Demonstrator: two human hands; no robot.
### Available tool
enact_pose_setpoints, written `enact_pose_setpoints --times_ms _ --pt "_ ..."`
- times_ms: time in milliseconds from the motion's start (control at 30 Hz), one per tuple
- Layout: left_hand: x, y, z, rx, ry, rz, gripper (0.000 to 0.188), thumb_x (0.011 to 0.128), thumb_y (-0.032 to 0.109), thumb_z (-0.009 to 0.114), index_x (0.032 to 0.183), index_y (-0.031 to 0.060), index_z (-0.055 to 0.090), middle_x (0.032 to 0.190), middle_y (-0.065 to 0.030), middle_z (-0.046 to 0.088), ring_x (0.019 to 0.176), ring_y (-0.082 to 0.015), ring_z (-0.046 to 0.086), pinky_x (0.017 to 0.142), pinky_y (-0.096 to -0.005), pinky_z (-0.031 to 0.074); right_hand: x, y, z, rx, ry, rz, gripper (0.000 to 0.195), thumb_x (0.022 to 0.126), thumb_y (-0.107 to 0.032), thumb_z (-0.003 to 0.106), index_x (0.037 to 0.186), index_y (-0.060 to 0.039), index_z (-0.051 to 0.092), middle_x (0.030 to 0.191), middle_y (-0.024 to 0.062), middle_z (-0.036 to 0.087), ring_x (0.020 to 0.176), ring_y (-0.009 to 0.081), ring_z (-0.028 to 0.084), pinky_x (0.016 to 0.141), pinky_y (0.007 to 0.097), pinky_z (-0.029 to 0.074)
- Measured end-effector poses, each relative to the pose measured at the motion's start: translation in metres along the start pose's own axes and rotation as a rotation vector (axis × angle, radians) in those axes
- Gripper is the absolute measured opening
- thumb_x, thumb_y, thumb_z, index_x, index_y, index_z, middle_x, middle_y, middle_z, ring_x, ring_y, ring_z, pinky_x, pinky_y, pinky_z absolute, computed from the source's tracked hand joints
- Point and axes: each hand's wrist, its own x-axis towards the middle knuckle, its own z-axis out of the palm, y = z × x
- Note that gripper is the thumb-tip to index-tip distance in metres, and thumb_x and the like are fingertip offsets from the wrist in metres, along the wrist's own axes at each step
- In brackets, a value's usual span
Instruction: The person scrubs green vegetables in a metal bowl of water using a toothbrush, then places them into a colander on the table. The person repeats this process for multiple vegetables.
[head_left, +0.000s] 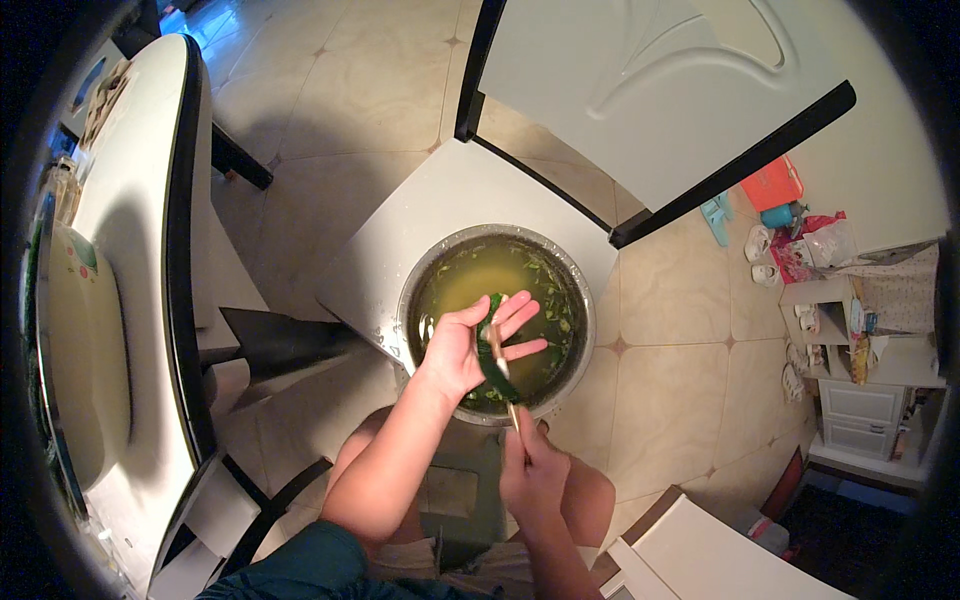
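Observation:
My left hand (452, 349) is palm up over a round metal basin (407, 315), with its fingers spread. A long dark green strip (489, 367), perhaps a piece of vegetable, lies curved across the palm, with the thumb pressing its upper end. My right hand (536, 472), nearer my body, is closed around a slender tool (514, 418) with a gold-coloured shaft. The tool reaches up along the strip, and its pale, shiny end overlaps the palm; its exact kind is unclear. Cloudy yellow-green liquid (469, 277) with green scraps fills much of the basin.
The basin stands on a white chair seat (450, 187), its backrest (570, 97) rising beyond. A black-edged white table (154, 187) at left carries a large pale bowl (90, 360). Shoes (759, 244) and a shelf unit (862, 405) line the right; a white cabinet (720, 555) is lower right.

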Motion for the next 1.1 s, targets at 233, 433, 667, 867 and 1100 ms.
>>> enact_pose_setpoints --times_ms 233,433,667,867,1100 --pt "0.0 -0.01 0.001 0.051 -0.044 -0.057 0.029 0.101 0.021 0.036 0.122 0.0008 0.038 0.133 -0.0212 0.048 0.129 -0.0352 0.043 0.101 -0.0658 0.038 0.014 0.004 -0.008 -0.001 -0.002 0.045 0.034 0.088 -0.007 0.059 0.122 -0.0042 0.06 0.084 0.0198 0.068 0.069 0.0238 0.069 0.063 0.0317 0.053" --pt "0.003 0.003 -0.002 0.166 0.043 -0.023 0.03 0.101 0.027 0.041 0.109 0.0003 0.051 0.102 -0.017 0.064 0.115 -0.0338 0.056 0.099 -0.0584 0.045 0.026 -0.029 -0.059 0.395 -0.028 0.517 0.03 0.089 -0.004 0.059 0.117 0.005 0.063 0.082 0.0061 0.068 0.074 0.0063 0.058 0.068 0.0205 0.046" --pt "0.006 0.007 -0.003 0.201 -0.086 -0.037 0.043 0.102 0.032 0.033 0.122 -0.0034 0.048 0.125 -0.019 0.057 0.121 -0.0315 0.053 0.104 -0.0536 0.041 0.039 -0.012 -0.038 0.23 0.041 0.288 0.031 0.091 -0.008 0.058 0.12 0.0019 0.061 0.078 0.007 0.064 0.067 0.0082 0.056 0.062 0.0229 0.046" --pt "0.005 0.001 0.0 0.21 -0.018 0.042 0.042 0.103 0.032 0.029 0.123 -0.0013 0.043 0.139 -0.0166 0.046 0.131 -0.0319 0.043 0.105 -0.0551 0.039 0.025 0.009 0.001 0.052 0.007 0.117 0.031 0.09 -0.01 0.059 0.12 -0.004 0.062 0.071 0.0175 0.064 0.058 0.0168 0.062 0.057 0.0307 0.049" --pt "0.002 -0.001 -0.002 0.187 -0.056 0.051 0.04 0.103 0.035 0.028 0.12 0.0039 0.045 0.142 -0.0156 0.043 0.133 -0.033 0.04 0.104 -0.0612 0.035 0.02 0.003 0.007 -0.002 0.039 0.005 0.031 0.089 -0.009 0.059 0.119 -0.0046 0.062 0.071 0.0181 0.065 0.057 0.0251 0.065 0.055 0.033 0.05"
